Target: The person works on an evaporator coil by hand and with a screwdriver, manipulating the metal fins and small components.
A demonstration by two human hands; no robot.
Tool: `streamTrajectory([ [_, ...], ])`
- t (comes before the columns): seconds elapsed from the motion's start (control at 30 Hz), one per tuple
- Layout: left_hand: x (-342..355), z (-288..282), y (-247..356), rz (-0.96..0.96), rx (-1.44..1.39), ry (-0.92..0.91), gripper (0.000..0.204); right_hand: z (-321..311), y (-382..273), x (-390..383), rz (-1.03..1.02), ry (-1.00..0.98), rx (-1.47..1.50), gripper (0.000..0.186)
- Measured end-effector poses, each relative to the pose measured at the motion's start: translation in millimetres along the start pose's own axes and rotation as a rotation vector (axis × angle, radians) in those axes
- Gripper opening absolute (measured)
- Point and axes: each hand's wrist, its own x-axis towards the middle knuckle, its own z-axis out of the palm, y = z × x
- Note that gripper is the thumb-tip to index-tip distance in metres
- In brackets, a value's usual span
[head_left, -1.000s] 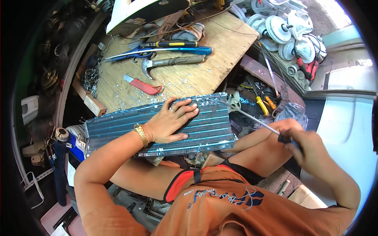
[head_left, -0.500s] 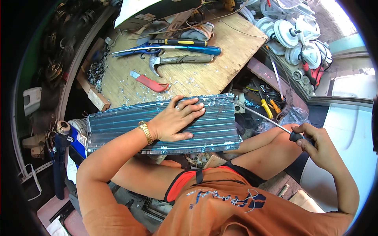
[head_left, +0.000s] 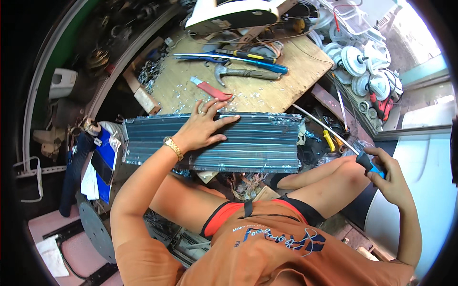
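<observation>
A long, dark bluish metal panel [head_left: 257, 150] with lengthwise ridges and ragged edges lies across my lap, its far side by the wooden tabletop. My left hand [head_left: 204, 127], a gold watch at the wrist, rests on it with the fingers spread. In my right hand [head_left: 390, 172] is a long screwdriver [head_left: 366, 162] with a blue and black handle. Its shaft slants up and left, with the tip near the panel's far right corner; whether it touches I cannot tell.
Metal shavings dot the wooden tabletop [head_left: 286, 90], where a red-handled knife [head_left: 212, 89], a claw hammer [head_left: 250, 73] and a blue-handled tool [head_left: 272, 66] lie. White round parts [head_left: 354, 61] crowd the far right. A yellow-handled tool [head_left: 329, 140] sits beyond my knee. A phone [head_left: 101, 167] lies at left.
The screwdriver's tip has lifted off the panel's ridges toward its far corner. My left hand stays on the panel, its fingers more spread. The whole view has shifted somewhat.
</observation>
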Motion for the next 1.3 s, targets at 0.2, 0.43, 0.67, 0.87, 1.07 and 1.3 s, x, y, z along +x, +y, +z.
streamTrajectory([
  [0.2, -6, 19, -12, -0.075, -0.097, 0.102, 0.085, 23, -64, 13, -0.278, -0.047, -0.164, 0.051],
  [0.43, 4, 26, -25, -0.086, -0.136, 0.051, 0.083, 30, -83, 61, -0.375, -0.132, -0.140, 0.048],
  [0.67, 5, 27, -25, -0.096, -0.218, 0.018, 0.086, 30, -104, 101, -0.241, -0.268, -0.202, 0.039],
  [0.87, 9, 29, -27, -0.072, -0.221, -0.004, 0.085, 44, -98, 114, -0.280, -0.277, -0.197, 0.035],
  [1.07, 12, 28, -32, -0.084, -0.230, 0.012, 0.085, 29, -91, 117, -0.277, -0.248, -0.150, 0.028],
  [1.3, 11, 22, -29, -0.091, -0.195, -0.032, 0.084, 24, -67, 122, -0.343, -0.222, -0.095, 0.028],
])
